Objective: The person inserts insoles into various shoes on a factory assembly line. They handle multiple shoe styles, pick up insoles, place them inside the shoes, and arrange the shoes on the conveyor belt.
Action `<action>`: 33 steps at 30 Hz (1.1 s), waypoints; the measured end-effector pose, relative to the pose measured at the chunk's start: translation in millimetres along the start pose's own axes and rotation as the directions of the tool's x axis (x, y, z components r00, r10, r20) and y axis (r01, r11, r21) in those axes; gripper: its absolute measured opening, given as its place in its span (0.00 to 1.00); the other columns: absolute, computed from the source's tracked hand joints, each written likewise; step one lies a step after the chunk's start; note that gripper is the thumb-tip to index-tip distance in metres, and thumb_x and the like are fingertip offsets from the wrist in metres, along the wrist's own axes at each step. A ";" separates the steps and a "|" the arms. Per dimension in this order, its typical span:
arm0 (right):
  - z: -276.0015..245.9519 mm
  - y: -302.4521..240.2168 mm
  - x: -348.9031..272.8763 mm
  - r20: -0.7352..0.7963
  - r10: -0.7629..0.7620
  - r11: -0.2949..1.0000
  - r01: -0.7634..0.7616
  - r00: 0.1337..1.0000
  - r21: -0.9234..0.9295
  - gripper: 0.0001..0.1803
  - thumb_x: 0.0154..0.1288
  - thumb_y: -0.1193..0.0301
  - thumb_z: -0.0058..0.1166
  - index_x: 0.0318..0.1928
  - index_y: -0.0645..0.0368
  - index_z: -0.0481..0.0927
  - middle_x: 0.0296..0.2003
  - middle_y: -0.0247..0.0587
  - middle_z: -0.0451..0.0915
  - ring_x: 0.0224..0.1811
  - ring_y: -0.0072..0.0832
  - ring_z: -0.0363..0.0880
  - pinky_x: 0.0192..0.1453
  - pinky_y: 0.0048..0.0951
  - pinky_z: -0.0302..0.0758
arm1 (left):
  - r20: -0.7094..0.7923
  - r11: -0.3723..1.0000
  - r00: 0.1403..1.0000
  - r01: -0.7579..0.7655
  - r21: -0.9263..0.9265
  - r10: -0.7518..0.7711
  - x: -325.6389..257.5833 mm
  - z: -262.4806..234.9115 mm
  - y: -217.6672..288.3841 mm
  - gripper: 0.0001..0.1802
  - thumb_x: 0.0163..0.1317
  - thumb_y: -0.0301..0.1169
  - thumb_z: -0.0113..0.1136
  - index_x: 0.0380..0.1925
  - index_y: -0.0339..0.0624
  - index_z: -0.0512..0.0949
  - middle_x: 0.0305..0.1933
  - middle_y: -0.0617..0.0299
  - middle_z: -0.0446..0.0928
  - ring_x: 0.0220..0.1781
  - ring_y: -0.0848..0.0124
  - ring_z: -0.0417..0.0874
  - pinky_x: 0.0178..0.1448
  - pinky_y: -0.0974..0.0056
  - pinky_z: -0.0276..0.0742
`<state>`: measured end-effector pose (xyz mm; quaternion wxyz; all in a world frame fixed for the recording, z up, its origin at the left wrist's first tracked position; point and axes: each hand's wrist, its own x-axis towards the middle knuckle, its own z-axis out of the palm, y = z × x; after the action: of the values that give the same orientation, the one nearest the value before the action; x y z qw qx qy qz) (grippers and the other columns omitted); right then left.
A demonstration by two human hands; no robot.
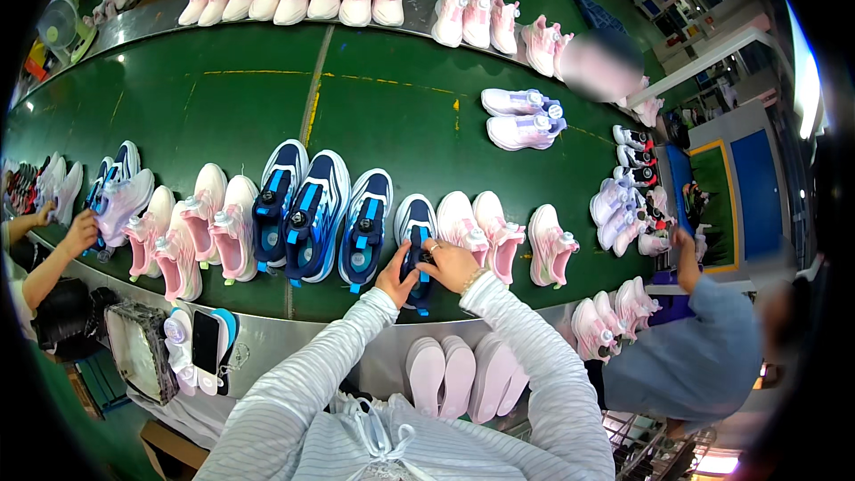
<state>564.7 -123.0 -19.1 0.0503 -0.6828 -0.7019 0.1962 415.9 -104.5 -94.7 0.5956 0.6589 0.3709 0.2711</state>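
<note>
A navy and white sneaker (415,213) with a light blue pull tab stands on the green belt right in front of me, toe pointing away. My left hand (397,277) grips the left side of its collar, thumb by the opening. From the right, my right hand (451,264) holds the upper near the tongue, its fingers bent over the shoe. The inside of the shoe is mostly hidden by my fingers. Just left stands another blue sneaker (365,214) with a black dial. Close to my right hand is a pink and white sneaker (460,221).
Pink sneakers (209,205) and more blue ones line the belt (223,107). A lilac pair (521,120) lies farther out. Pale insoles (445,374) rest at the metal edge below my arms. A co-worker's hand (82,233) is at left, another person (686,347) at right.
</note>
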 end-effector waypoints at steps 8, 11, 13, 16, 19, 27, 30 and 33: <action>8.7 -7.0 1.4 0.046 0.167 0.981 -0.170 0.985 0.088 0.17 0.54 0.63 0.48 0.37 0.63 0.65 0.22 0.51 0.75 0.26 0.46 0.75 0.29 0.41 0.70 | -0.009 1.000 1.000 -0.010 0.010 0.010 -0.9 4.5 -9.0 0.34 0.50 0.28 0.53 0.58 0.42 0.53 0.59 0.49 0.56 0.60 0.58 0.59 0.59 0.66 0.57; 26.6 -15.4 -3.7 -0.139 0.323 0.944 -0.308 0.936 0.116 0.16 0.54 0.63 0.49 0.34 0.64 0.67 0.17 0.50 0.73 0.21 0.45 0.74 0.26 0.40 0.69 | -0.016 0.998 1.000 -0.024 0.050 0.025 -1.6 5.6 2.0 0.32 0.51 0.28 0.51 0.57 0.42 0.53 0.60 0.49 0.56 0.60 0.57 0.59 0.59 0.66 0.57; 25.0 -17.4 -3.9 -0.202 0.387 0.920 -0.364 0.900 0.143 0.15 0.53 0.63 0.50 0.34 0.63 0.68 0.17 0.49 0.73 0.21 0.43 0.74 0.25 0.37 0.68 | 0.014 1.000 1.000 -0.019 0.024 0.019 0.3 0.2 2.2 0.30 0.52 0.27 0.50 0.57 0.40 0.55 0.60 0.49 0.55 0.61 0.59 0.58 0.60 0.66 0.56; 3.1 -9.1 -1.2 -0.054 0.322 0.891 -0.283 0.945 0.356 0.15 0.52 0.65 0.52 0.37 0.61 0.68 0.14 0.44 0.70 0.17 0.37 0.72 0.22 0.32 0.65 | 0.032 0.999 0.999 -0.020 -0.046 0.021 6.6 -5.8 -7.8 0.26 0.54 0.28 0.48 0.55 0.38 0.58 0.60 0.49 0.56 0.62 0.61 0.57 0.60 0.67 0.55; -11.6 1.8 -2.3 0.208 0.090 0.924 -0.160 0.974 0.349 0.18 0.51 0.67 0.52 0.41 0.61 0.66 0.22 0.52 0.74 0.26 0.44 0.75 0.29 0.38 0.69 | 0.040 1.000 0.999 -0.021 -0.012 0.022 8.5 -5.2 -8.6 0.26 0.54 0.29 0.49 0.54 0.38 0.59 0.59 0.49 0.57 0.62 0.61 0.57 0.60 0.67 0.55; 12.7 -5.9 -0.5 0.114 0.231 0.968 -0.240 0.966 0.074 0.17 0.53 0.61 0.50 0.38 0.60 0.65 0.24 0.53 0.75 0.27 0.44 0.75 0.28 0.40 0.70 | 0.065 0.999 0.997 -0.038 0.001 0.038 7.9 -6.4 -10.4 0.28 0.55 0.31 0.47 0.57 0.39 0.54 0.61 0.48 0.53 0.63 0.61 0.55 0.62 0.68 0.51; 18.3 -7.5 -2.3 0.039 0.300 0.950 -0.303 0.953 0.079 0.17 0.53 0.59 0.49 0.35 0.59 0.65 0.23 0.49 0.75 0.25 0.42 0.75 0.25 0.39 0.70 | 0.063 1.000 0.998 -0.003 -0.001 0.003 7.6 -7.3 -9.4 0.28 0.56 0.31 0.47 0.57 0.39 0.55 0.61 0.48 0.53 0.63 0.61 0.54 0.62 0.68 0.51; 3.4 -0.7 -4.1 -0.054 0.068 0.993 -0.063 0.996 0.098 0.17 0.52 0.59 0.50 0.34 0.58 0.65 0.25 0.45 0.74 0.28 0.40 0.74 0.28 0.36 0.71 | 0.100 0.999 0.994 -0.042 0.013 0.040 10.0 -12.2 -5.4 0.27 0.56 0.30 0.47 0.56 0.38 0.56 0.61 0.48 0.53 0.63 0.60 0.55 0.62 0.67 0.51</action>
<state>563.1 -127.6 -21.1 0.0967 -0.7077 -0.6671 0.2116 411.0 -89.2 -99.1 0.6026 0.6836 0.3293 0.2472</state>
